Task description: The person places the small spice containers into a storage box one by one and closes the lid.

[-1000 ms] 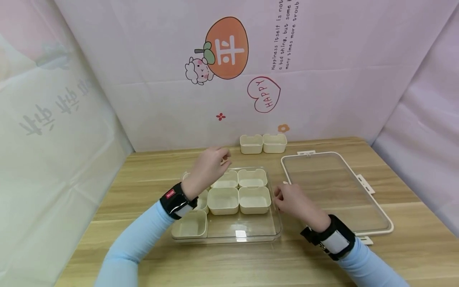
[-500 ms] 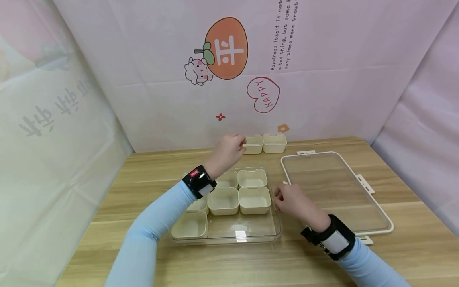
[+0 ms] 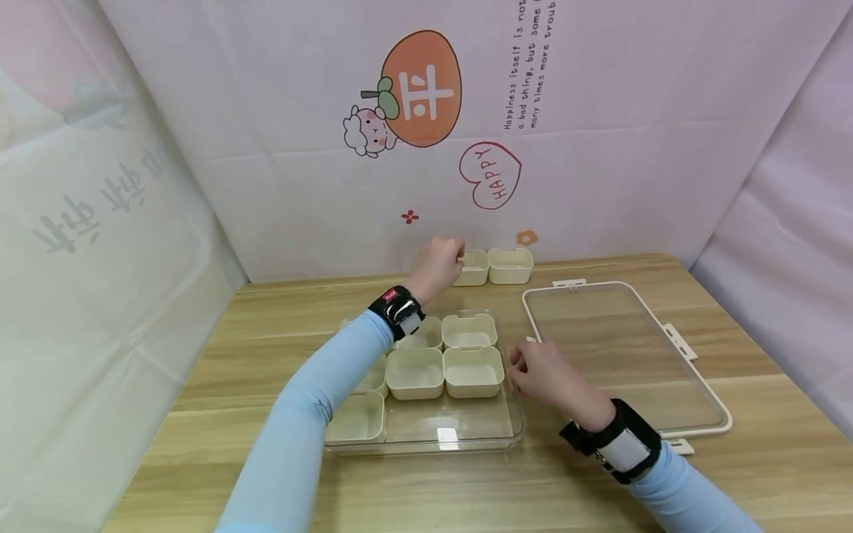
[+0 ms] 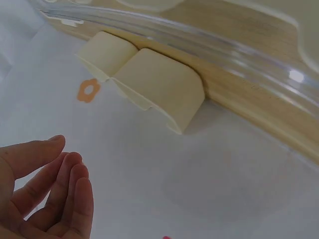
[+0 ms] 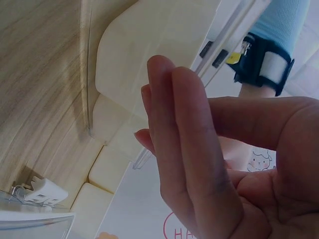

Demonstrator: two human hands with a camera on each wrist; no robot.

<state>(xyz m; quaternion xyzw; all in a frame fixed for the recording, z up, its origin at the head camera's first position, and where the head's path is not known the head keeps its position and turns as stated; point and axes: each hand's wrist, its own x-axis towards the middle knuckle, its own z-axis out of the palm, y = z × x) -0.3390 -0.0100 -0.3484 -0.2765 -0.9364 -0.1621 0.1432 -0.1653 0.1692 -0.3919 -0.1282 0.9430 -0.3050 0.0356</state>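
Observation:
At the back of the table, my left hand point(image 3: 436, 265) is beside the nearer-left of two small cream boxes point(image 3: 474, 269). In the left wrist view, the fingers and thumb of the left hand point(image 4: 50, 189) are loosely bent with a gap between them, apart from that box point(image 4: 164, 82). The second cream box point(image 3: 511, 268) adjoins it on the right. My right hand point(image 3: 549, 377) pinches the right rim of a clear tray point(image 3: 460, 445); its fingertips partly hide the contact. Several cream boxes point(image 3: 415, 374) stand inside the tray, some behind my left arm.
A clear lid with a white frame point(image 3: 696, 385) and side clips lies right of the tray, close to my right forearm. A printed cloth point(image 3: 300, 200) rises behind the wooden table point(image 3: 220, 370).
My left hand has moved from above the tray to the right and back, reaching the left of the two rear boxes. The right hand and the tray have stayed put.

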